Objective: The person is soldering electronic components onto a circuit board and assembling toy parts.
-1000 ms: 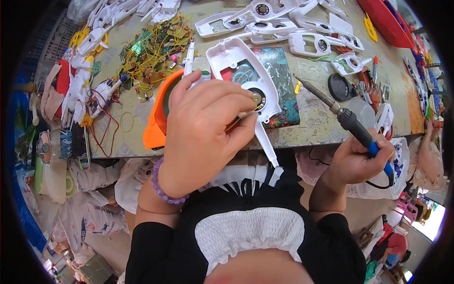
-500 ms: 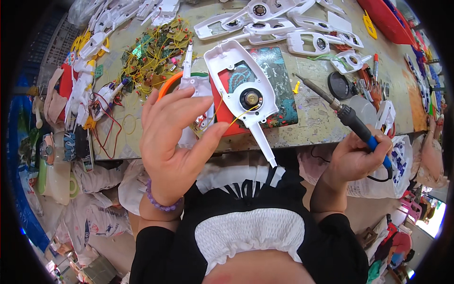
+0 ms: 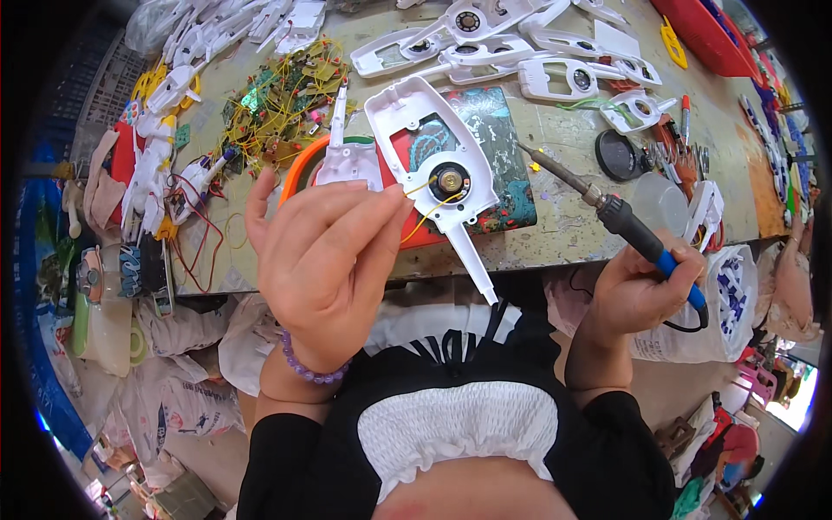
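A: White plastic toy shell half [image 3: 433, 165] with a round speaker in it: position?
B: Raised above the table edge, pinched at its left side by the left hand [image 3: 325, 260], fingers closed on it; yellow wires at the fingertips.
A: Right hand [image 3: 637, 295]?
B: Clenched round the blue-and-black soldering iron [image 3: 620, 217], tip apart from the shell.
A: Beyond?
B: Dark green mat [image 3: 498, 165], then a heap of small circuit boards [image 3: 277, 100].
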`<state>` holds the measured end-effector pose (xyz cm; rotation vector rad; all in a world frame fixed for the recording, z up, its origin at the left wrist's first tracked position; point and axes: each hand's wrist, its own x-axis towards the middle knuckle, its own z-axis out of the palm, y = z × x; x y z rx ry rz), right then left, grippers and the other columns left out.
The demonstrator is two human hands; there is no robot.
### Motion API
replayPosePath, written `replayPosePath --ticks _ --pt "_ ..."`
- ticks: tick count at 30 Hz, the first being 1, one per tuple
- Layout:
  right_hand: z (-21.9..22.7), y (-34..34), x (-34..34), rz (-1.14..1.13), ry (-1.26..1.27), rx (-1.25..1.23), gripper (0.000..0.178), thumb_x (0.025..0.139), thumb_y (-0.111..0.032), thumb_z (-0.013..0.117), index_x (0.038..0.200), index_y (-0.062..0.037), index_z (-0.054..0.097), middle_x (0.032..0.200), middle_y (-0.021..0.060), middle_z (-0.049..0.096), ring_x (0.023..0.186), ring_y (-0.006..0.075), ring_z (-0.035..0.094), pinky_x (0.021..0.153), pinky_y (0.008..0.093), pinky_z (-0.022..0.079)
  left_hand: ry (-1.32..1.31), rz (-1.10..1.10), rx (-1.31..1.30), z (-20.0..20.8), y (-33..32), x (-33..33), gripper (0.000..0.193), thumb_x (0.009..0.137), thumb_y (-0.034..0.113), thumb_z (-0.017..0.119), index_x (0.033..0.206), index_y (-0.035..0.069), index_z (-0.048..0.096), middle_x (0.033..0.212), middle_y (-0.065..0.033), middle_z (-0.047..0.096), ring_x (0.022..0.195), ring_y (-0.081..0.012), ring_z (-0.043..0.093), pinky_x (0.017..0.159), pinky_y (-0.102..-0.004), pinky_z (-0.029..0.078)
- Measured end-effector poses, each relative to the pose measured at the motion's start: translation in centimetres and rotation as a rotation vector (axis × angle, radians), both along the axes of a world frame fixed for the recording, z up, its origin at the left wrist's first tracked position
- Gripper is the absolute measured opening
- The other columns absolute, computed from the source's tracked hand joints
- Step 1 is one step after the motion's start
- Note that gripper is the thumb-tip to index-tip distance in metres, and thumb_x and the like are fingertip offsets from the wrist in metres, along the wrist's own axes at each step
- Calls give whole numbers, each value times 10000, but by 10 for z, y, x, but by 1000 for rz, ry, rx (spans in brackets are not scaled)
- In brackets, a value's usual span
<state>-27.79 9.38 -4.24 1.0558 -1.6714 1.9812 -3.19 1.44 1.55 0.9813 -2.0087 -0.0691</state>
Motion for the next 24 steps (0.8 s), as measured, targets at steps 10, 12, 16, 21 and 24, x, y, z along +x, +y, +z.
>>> replayPosePath --ticks 10,12,16,21,24 --pt "14 3 3 467 -375 -216 253 945 -310 453 839 -83 413 599 24 389 472 95 372 427 200 278 -131 -138 154 18 0 -18 190 689 23 730 864 97 718 779 -15 613 777 -162 600 983 -415 329" --pt "16 4 5 486 -389 -222 259 948 -323 447 841 -90 413 597 29 392 474 113 365 436 213 291 -156 -136 168 16 -2 -20 158 693 34 727 840 91 710 771 -11 610 760 -176 592 961 -412 352" --pt "21 5 6 473 -233 -182 281 951 -347 447 837 -93 407 588 34 398 474 129 362 437 237 307 -71 -147 130 13 -5 -26 116 663 52 714 743 89 639 772 -1 610 750 -196 589 898 -397 387" --pt "32 12 5 615 -49 -64 334 953 -395 457 829 -90 404 567 38 425 466 149 396 427 271 321 -196 -138 127 9 -5 -29 109 658 40 690 715 76 604 839 -21 653 797 -199 615 901 -404 396" --pt "42 10 7 675 65 -30 341 950 -402 472 841 -84 421 564 37 444 463 150 410 420 277 323 -229 -123 134 12 -3 -29 104 660 38 685 706 71 598 841 -28 660 791 -194 622 908 -405 396"
